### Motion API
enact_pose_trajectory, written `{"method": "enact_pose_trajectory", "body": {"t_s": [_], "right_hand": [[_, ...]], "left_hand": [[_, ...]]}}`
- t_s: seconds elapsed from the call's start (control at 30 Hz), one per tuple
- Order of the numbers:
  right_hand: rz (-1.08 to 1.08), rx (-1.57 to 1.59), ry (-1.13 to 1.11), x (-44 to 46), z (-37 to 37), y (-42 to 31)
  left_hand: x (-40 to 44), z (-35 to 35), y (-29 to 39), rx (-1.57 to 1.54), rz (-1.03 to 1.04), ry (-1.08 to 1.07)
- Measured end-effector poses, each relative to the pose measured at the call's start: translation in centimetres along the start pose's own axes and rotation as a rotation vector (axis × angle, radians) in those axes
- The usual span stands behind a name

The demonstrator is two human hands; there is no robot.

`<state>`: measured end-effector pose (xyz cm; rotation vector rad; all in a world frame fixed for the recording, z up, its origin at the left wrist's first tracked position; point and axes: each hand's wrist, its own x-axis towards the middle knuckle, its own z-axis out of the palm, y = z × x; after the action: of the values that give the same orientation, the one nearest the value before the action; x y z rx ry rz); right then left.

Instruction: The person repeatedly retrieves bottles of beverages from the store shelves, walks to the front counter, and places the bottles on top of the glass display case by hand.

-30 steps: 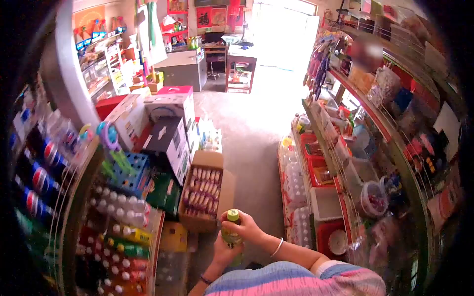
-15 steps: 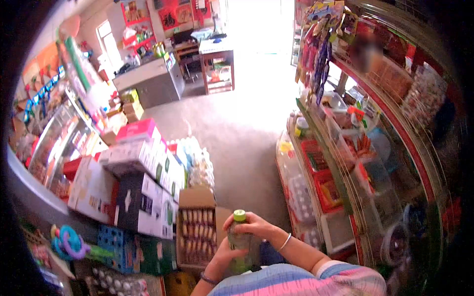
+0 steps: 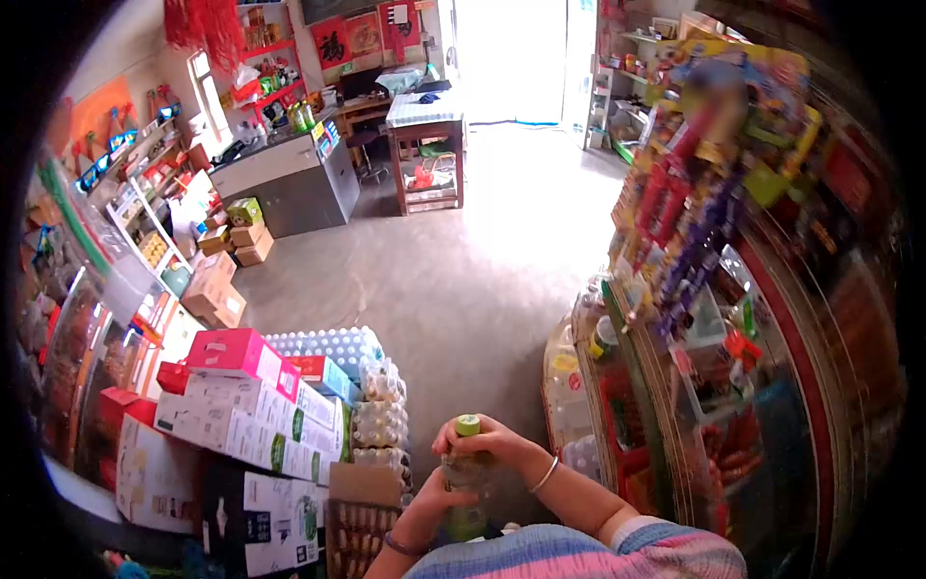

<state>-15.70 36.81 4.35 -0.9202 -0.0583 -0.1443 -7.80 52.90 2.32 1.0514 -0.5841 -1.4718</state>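
Note:
Close to my body, a clear plastic bottle (image 3: 466,526) with a green cap (image 3: 468,425) stands upright between my hands. Its lower part looks greenish. My left hand (image 3: 424,504) wraps around the bottle's middle from the left. Higher up, my right hand (image 3: 494,446) is closed around the neck just below the cap, with a white bangle on that wrist. My fingers cover much of the bottle's upper body, and its base is partly hidden against my striped shirt.
On the left are stacked cartons (image 3: 256,415), an open carton of packed goods (image 3: 362,536) and wrapped bottle packs (image 3: 381,415). A shelf rack with hanging snack packets (image 3: 675,212) lines the right. Ahead are a grey counter (image 3: 289,183), a small table (image 3: 424,121) and a bright doorway (image 3: 511,63).
My viewpoint has moved forward along the aisle. The cartons have slid lower in view, and the hanging packets look larger. Both hands keep their hold on the bottle.

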Motion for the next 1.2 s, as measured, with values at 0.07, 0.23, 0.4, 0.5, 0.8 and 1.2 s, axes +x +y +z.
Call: {"method": "enact_pose_trajectory", "body": {"t_s": [0.07, 0.23, 0.4, 0.5, 0.8, 1.2], "right_hand": [[0.046, -0.019, 0.092, 3.3, -3.0, -0.7], [0.101, -0.186, 0.347, 13.9, -9.9, -3.8], [-0.021, -0.364, 0.568, 25.5, -16.3, -7.8], [-0.097, -0.455, 0.661, 30.9, -19.1, -10.9], [-0.237, -1.044, 0.754, 44.1, -33.2, -16.0], [-0.672, -1.277, 0.410, 63.8, -49.3, -31.2]], "left_hand": [[3.6, -2.7, 0.9, 0.063, 0.027, 0.018], [14.8, -9.8, 4.2, 0.120, 0.222, 0.239], [24.9, -16.0, 13.5, 0.763, 0.320, 0.567], [28.9, -17.5, 20.2, 0.916, 0.290, 0.620], [45.1, -26.1, 27.6, 1.079, 0.331, 0.641], [67.6, -33.9, 41.4, 0.876, 0.388, 0.750]]}}
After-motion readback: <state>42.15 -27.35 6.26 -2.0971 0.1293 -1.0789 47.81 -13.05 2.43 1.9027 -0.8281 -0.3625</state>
